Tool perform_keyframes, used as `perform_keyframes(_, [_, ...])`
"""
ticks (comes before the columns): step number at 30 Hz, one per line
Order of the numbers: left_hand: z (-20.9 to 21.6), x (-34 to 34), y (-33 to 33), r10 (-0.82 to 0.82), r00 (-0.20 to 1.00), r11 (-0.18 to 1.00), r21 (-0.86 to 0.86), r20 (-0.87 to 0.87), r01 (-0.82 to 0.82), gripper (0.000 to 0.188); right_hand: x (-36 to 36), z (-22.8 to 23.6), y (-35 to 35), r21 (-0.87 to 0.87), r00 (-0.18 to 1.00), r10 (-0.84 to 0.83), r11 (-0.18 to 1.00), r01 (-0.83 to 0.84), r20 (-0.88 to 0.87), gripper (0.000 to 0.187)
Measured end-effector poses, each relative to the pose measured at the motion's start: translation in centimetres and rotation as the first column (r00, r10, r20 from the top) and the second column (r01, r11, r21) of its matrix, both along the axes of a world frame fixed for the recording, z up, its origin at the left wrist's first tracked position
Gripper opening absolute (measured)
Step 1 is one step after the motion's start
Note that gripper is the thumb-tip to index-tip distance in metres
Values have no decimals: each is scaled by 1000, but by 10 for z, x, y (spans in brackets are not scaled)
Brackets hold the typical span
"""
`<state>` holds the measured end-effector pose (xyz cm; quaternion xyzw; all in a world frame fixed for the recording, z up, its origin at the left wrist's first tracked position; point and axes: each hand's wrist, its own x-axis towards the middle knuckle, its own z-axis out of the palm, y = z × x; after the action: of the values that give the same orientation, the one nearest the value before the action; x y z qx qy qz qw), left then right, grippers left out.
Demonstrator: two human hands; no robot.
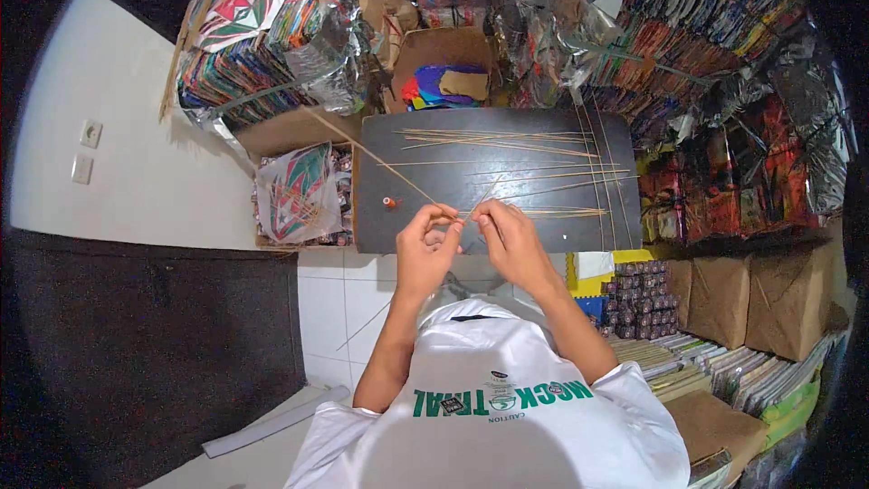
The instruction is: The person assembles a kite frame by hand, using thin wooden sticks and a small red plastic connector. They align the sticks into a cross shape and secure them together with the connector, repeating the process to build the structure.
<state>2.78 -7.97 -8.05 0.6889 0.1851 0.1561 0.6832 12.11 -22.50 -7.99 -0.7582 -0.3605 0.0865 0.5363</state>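
my left hand (425, 240) is pinched shut on a thin bamboo stick (380, 163) near its lower end, thumb and forefinger closed tight around it, the stick running up and away to the left over the dark board (507, 140). my right hand (511, 240) sits just beside it, fingers curled narrow, and seems to grip a second thin stick (484, 195) that angles up between the two hands; whether there is also thread between the fingertips i cannot tell, it is too fine to see. both hands hover above the near edge of the board, close enough to be almost touching each other.

i judge this as the joining step, two sticks being crossed or bound where my fingers meet. the next move calls for a steady pinch with the left hand while the right does the fine work, without letting the long stick swing.

further out, a small orange spool (389, 203) stands on the board just left of my left hand. a spread of loose bamboo sticks (516, 138) lies across the board beyond. a kite in clear wrap (294, 192) leans to the left, and stacks of packed kites (715, 45) crowd the back and right.
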Motion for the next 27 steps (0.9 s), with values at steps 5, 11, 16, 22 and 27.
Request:
perform_keyframes(5, [-4, 13, -6, -47, 998, 998, -43, -37, 46, 15, 13, -2, -11, 1, 995, 79, 997, -79, -56, 15])
perform_keyframes(11, [-10, 31, -20, -127, 991, 990, -62, -37, 125, 21, 35, -3, -33, -1, 979, 85, 996, -86, -187, 20])
perform_keyframes(16, [-7, 52, -44, -141, 987, 988, -73, -80, 135, 15, 48, -23, -53, 0, 967, -1, 1000, 1, -256, 33])
perform_keyframes(22, [-6, 76, -77, -201, 972, 976, -108, -123, 188, 14, 62, -31, -86, -20, 941, -142, 990, 142, -307, 47])
perform_keyframes(27, [-20, 91, -106, -217, 971, 976, -41, -101, 214, 13, 59, -22, -105, 52, 959, -251, 964, 260, -131, 44])
